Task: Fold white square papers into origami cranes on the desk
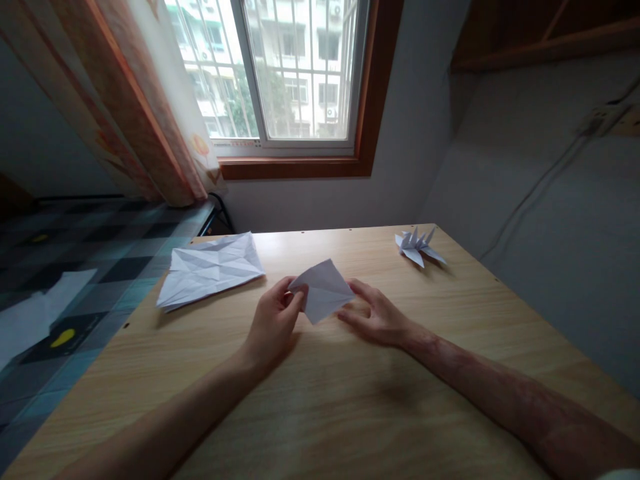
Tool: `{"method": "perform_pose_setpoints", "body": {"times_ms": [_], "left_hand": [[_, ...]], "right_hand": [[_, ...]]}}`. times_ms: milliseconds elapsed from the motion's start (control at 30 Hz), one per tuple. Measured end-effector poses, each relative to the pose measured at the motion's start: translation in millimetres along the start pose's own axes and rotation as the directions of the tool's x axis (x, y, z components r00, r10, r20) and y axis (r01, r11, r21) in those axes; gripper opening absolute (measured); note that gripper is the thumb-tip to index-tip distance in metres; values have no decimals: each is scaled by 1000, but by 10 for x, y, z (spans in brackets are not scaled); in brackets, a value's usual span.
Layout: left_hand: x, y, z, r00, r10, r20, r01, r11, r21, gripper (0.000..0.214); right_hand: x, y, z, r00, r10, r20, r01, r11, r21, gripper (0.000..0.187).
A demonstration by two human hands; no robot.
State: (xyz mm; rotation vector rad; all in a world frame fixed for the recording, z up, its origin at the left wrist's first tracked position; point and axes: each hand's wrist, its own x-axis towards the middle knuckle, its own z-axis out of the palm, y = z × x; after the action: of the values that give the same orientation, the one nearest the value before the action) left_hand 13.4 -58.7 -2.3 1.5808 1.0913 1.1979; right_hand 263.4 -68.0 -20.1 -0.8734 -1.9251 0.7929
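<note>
A small white folded paper square, turned with its corners up, down and to the sides, is held over the middle of the wooden table. My left hand pinches its left corner, thumb on the front face and fingers behind. At the right corner, my right hand has thumb and forefinger apart. Its forefinger is close to the paper's edge; whether it touches is hard to see. A faint crease runs across the square.
Creased white paper sheets lie stacked at the table's back left. Folded paper cranes sit clustered at the back right. Left of the table is a bed with a checked cover and white paper on it. A window stands behind.
</note>
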Motion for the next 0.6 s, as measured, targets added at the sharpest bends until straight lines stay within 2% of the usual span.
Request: {"method": "perform_pose_setpoints", "body": {"times_ms": [67, 133, 233, 300, 433, 600], "left_hand": [[-4, -35, 30, 997, -80, -2, 79, 994, -75, 32], [-22, -73, 45, 993, -118, 8, 118, 990, -76, 34], [-60, -102, 53, 990, -120, 69, 123, 992, -27, 31], [-84, -94, 56, 980, -121, 157, 122, 993, 1, 29], [-100, -44, 52, 950, -93, 298, 76, 995, 69, 27], [-76, -17, 25, 929, -27, 369, -38, 985, 167, 23]], "right_hand": [[5, 22, 17, 998, 41, 41, -45, 995, 86, 36], [19, 86, 41, 994, 105, 27, -108, 977, 187, 26], [50, 206, 70, 958, 271, -98, -215, 900, 379, 26], [65, 263, 76, 935, 325, -140, -233, 863, 447, 30], [57, 296, 75, 939, 317, -134, -234, 873, 428, 28], [37, 288, 99, 941, 327, -85, -251, 846, 470, 24]]}}
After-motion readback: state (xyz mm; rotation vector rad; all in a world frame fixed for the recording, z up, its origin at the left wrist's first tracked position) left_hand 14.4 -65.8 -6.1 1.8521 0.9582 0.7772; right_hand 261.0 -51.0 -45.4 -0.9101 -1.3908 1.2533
